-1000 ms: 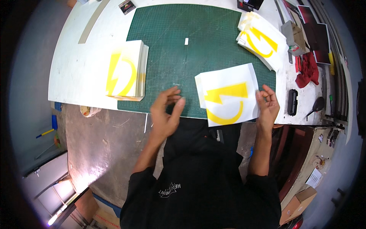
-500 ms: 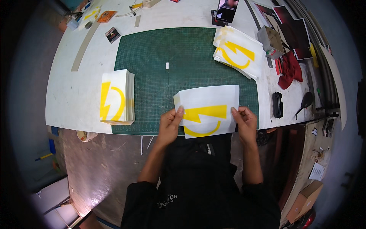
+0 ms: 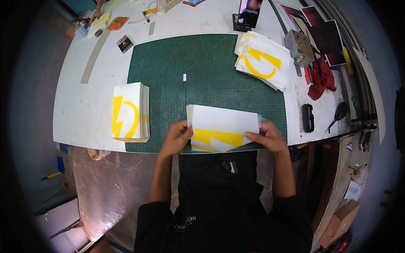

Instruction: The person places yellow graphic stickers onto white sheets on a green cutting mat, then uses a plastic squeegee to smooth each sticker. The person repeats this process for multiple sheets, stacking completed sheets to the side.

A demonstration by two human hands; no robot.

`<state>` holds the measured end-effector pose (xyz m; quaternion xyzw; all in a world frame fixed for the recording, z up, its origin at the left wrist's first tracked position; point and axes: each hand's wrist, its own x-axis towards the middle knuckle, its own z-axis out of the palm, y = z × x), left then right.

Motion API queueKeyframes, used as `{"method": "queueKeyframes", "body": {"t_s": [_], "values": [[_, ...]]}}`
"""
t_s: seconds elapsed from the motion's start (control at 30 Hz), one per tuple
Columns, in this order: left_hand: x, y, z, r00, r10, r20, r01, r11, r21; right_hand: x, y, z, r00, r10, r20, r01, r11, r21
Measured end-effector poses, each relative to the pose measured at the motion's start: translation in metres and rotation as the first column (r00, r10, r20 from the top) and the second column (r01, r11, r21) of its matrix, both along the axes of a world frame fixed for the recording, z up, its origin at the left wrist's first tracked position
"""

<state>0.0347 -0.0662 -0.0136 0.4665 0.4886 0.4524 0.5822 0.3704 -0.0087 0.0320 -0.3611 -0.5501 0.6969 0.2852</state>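
Positions rel. to green gridded rectangular cutting mat [image 3: 168,76].

Handling, L to R. Mat's L edge: thick stack of white rectangular sheets [image 3: 130,111] w/ yellow zigzag-and-arc print, partly overlapping mat. As a block, judged fairly heavy, loose layers liable to slide; hold best taken on both long sides.

Over mat's near edge, approx. mid: thin white sheet [image 3: 223,119] w/ yellow print, held in both hands. Paler strip seen at L, translucent margin at R; more than one layer poss., count can't be told. Judged v. light, floppy, paper- or film-like, prob. smooth & easily creased: lower part is seen bowed. Hold best taken lightly at opp. side margins.

Mat's far R corner: looser fanned stack of white sheets [image 3: 263,61], similar yellow print, partly overlapping mat; judged apt to slip if pushed, best gripped through full thickness.

Hands. L hand [image 3: 174,138] placed by mat's near edge at sheet's L margin; margin pinched, thumb on top, fingers curled beneath, mostly hidden. R hand [image 3: 270,137] likewise by mat's near edge, sheet's R side pinched, thumb laid on face inward of margin, fingers behind. Sheet-to-mat contact can't be told.
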Motion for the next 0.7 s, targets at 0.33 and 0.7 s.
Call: {"method": "queueKeyframes", "body": {"t_s": [0.33, 0.7], "values": [[0.033, -0.016, 0.011, 0.783, 0.596, -0.177, -0.552, 0.797, 0.244, -0.01, 0.002, -0.031, 0.989, -0.126, 0.078, 0.127, 0.992, -0.003], [0.013, -0.022, 0.011, 0.953, 0.269, 0.137, -0.253, 0.96, -0.122, -0.029, 0.002, -0.041, 0.929, -0.319, -0.185, 0.213, 0.873, -0.439]]}}
